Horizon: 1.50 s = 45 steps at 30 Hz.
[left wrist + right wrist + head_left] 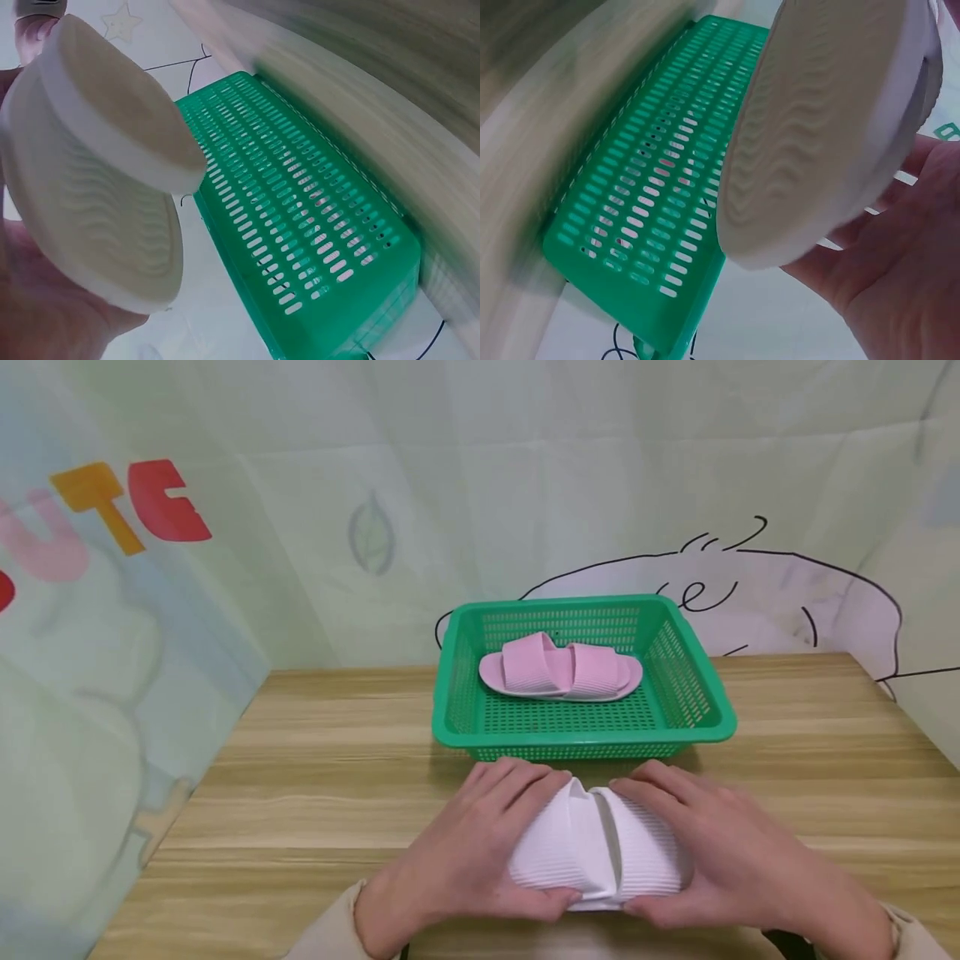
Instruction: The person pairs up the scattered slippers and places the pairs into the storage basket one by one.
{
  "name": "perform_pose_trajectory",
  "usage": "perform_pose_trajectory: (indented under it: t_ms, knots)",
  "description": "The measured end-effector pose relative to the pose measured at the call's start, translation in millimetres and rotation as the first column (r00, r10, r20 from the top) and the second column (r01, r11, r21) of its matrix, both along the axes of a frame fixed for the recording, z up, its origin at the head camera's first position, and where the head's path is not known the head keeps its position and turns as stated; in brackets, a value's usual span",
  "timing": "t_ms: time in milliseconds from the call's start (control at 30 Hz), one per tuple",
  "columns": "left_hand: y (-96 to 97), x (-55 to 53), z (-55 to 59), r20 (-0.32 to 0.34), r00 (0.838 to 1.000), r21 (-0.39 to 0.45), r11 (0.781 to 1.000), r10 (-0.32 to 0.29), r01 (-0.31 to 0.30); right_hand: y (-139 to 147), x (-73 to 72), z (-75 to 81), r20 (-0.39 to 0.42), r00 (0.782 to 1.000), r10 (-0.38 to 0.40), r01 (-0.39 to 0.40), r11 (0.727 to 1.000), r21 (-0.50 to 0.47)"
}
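Note:
A pair of white slippers [558,856], ribbed straps facing up and fitted toe to heel, is held between both hands in front of the green basket [585,737]. My left hand [487,839] grips the left end, fingers over the far side and thumb along the near edge. At the other end, my right hand [720,852] holds on in the same way. In the left wrist view, the wavy sole [105,202] of a slipper shows beside the palm. The right wrist view also shows a wavy sole [795,127] beside the right hand [907,255].
Pink slippers [528,664] lie inside the basket, which stands toward the back of the wooden table [330,760]. Behind the table hangs a printed cloth [450,510] with letters and line drawings. Light sleeves [333,927] cover the forearms.

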<state>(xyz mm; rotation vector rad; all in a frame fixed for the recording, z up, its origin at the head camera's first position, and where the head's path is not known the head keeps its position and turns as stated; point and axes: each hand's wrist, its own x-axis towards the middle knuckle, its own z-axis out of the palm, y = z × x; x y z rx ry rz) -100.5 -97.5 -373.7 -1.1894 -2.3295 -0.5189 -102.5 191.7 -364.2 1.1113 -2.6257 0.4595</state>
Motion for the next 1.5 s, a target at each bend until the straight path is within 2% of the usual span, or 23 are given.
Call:
perform_pose_trajectory:
  t_ms: [200,333,633,700,833,967,1067,1200,1367,1500]
  knots:
    - [3.4,-0.5,-3.1,-0.005,1.0,-0.014,1.0,-0.003,0.003,-4,1.0,-0.5,0.063,0.998,-0.003,0.003,1.0,0.009]
    - [3.7,0.8,-4.2,0.0,1.0,-0.028,1.0,0.007,-0.007,-4,1.1,-0.3,0.059,0.998,0.007,-0.008,1.0,0.013]
    - [0.9,3.3,-2.9,0.003,0.999,-0.066,0.997,0.046,-0.045,1,3.9,-1.5,-0.06,0.994,0.09,-0.089,0.996,0.017]
    - [-0.2,3.6,-1.9,0.011,0.999,-0.066,0.997,0.052,-0.051,2,4.1,-1.4,-0.07,0.993,0.091,-0.089,0.996,0.02]
    - [-2.7,5.1,2.2,0.068,0.995,-0.074,0.995,0.066,-0.061,3,3.2,0.6,-0.086,0.991,0.101,-0.1,0.995,0.014]
    - [-6.5,5.5,6.5,0.067,0.995,-0.059,0.996,0.069,-0.065,5,0.0,4.5,-0.109,0.986,0.122,-0.124,0.992,-0.006]
    - [-10.1,3.4,6.9,0.052,0.996,-0.042,0.997,0.071,-0.069,9,-1.6,8.6,-0.114,0.987,0.113,-0.114,0.993,-0.001]
    - [-17.2,-0.1,5.1,0.116,0.989,-0.046,0.995,0.093,-0.088,16,-1.9,13.0,-0.118,0.989,0.087,-0.085,0.996,0.015]
    - [-30.2,-2.1,2.1,0.214,0.967,-0.086,0.989,0.138,-0.123,26,-1.4,15.4,-0.13,0.989,0.063,-0.059,0.998,0.032]
    - [-41.3,-4.2,-0.8,0.228,0.956,-0.127,0.979,0.186,-0.16,34,-1.4,18.3,-0.133,0.99,0.047,-0.043,0.999,0.034]
